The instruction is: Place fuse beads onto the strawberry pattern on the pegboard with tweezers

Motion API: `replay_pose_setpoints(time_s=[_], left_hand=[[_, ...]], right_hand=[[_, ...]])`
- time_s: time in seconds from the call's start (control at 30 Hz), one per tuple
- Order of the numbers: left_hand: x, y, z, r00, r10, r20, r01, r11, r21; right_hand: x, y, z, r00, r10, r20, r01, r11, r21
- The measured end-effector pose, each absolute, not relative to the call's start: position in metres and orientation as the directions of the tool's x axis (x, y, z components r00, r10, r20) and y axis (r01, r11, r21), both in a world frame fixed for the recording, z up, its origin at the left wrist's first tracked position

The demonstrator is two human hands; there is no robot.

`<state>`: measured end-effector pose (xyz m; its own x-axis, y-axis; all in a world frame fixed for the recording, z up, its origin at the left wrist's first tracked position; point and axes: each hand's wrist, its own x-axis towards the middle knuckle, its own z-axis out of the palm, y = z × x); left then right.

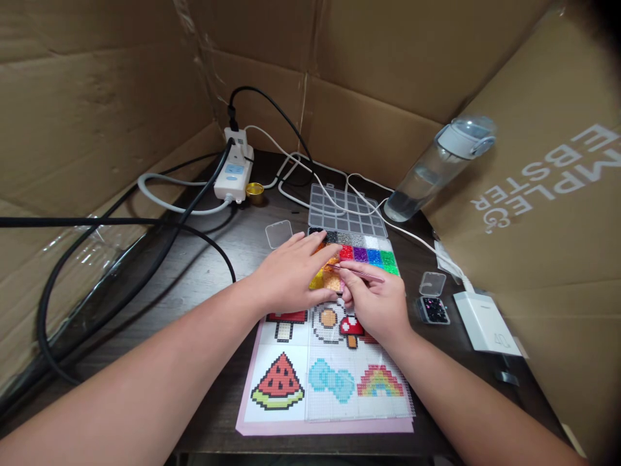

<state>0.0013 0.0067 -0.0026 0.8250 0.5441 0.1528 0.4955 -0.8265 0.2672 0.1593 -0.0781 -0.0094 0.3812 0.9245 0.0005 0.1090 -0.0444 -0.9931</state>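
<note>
My left hand (pixel 290 275) lies flat with fingers stretched over the left compartments of a clear bead box (pixel 369 254) filled with coloured beads. My right hand (pixel 376 304) is closed in a pinch on thin pink tweezers (pixel 361 273), whose tip points left into the orange and yellow compartments. Both hands sit just above a pattern sheet (pixel 291 382) showing a watermelon, a bow, a rainbow, an egg and a mushroom, with a clear pegboard (pixel 356 401) lying over its right part.
The box's open lid (pixel 345 210) lies behind it. A small open case of dark beads (pixel 433 309) and a white charger (pixel 485 321) sit right. A water bottle (pixel 439 168) leans at back right. A power strip (pixel 233 169), cables and a gold cap (pixel 254 191) lie back left. Cardboard walls surround the table.
</note>
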Motion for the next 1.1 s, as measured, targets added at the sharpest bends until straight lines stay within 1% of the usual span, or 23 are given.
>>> replay_pose_setpoints(time_s=[0.3,0.57,0.8,1.1], left_hand=[[0.0020,0.0064,-0.0028,0.821,0.551,0.149,0.491,-0.815,0.308],[0.0022,0.0066,-0.0027,0.823,0.549,0.144,0.500,-0.822,0.272],[0.0017,0.0064,-0.0020,0.820,0.555,0.142,0.496,-0.812,0.308],[0.0019,0.0059,-0.0025,0.824,0.548,0.144,0.502,-0.824,0.261]], right_hand=[[0.1604,-0.0777,-0.0124,0.368,0.930,0.002,0.117,-0.044,-0.992],[0.1598,-0.0780,-0.0130,0.361,0.933,-0.006,0.083,-0.039,-0.996],[0.1598,-0.0777,-0.0116,0.375,0.927,0.001,0.097,-0.038,-0.995],[0.1587,-0.0785,-0.0075,0.389,0.921,0.004,0.109,-0.041,-0.993]])
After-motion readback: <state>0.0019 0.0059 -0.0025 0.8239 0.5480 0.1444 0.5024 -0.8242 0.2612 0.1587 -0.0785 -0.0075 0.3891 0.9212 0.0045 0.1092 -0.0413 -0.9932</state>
